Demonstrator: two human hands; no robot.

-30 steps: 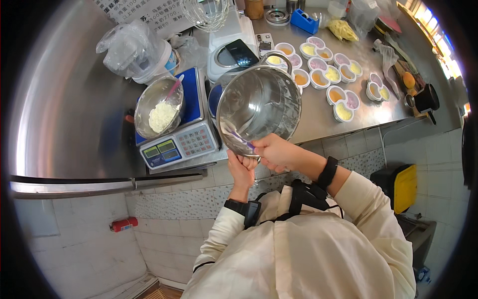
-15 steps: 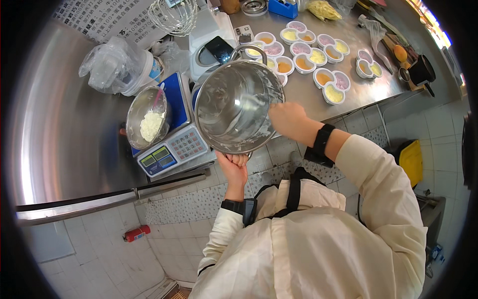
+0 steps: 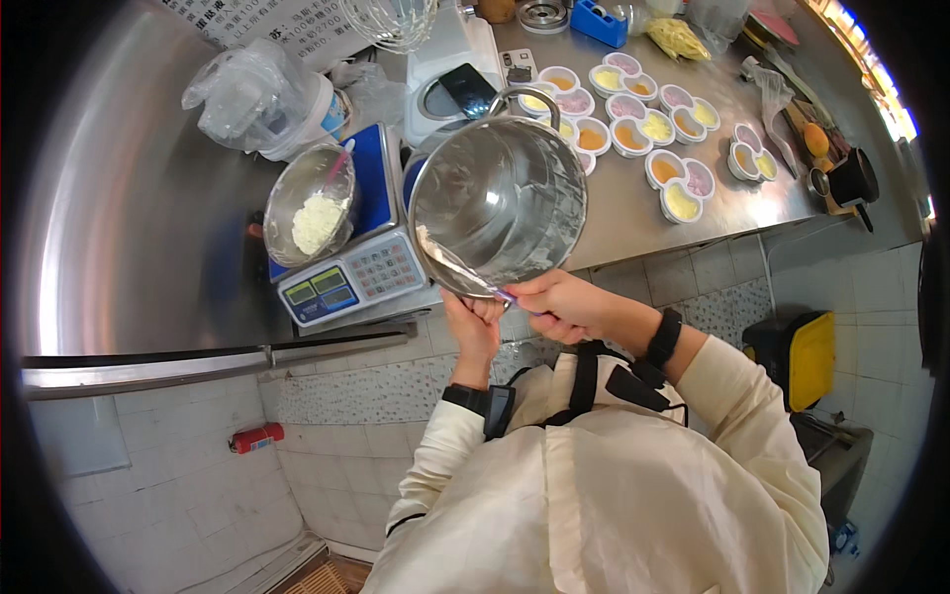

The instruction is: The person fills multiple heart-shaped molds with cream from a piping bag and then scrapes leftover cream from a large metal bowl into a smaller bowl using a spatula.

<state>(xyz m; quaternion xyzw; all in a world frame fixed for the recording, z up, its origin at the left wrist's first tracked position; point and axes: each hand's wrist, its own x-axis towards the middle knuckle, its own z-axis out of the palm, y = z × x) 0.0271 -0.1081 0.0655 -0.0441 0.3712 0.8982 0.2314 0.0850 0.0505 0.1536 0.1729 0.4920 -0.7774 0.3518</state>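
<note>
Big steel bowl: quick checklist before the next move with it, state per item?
1. Left hand grips the big steel bowl at its near rim: ok.
2. Right hand holds the scraper, blade inside the bowl: ok.
3. Bowl scraped clean: cannot tell, a thin film shows on the wall.
4. Small bowl of white mix sits on the scale: ok.
5. Filled cups stand apart from the tilted bowl: ok.

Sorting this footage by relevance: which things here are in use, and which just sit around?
In use: large steel bowl, spatula, left hand, right hand.
Lying about: scale, small bowl of white stuff, filled cups, phone.
</note>
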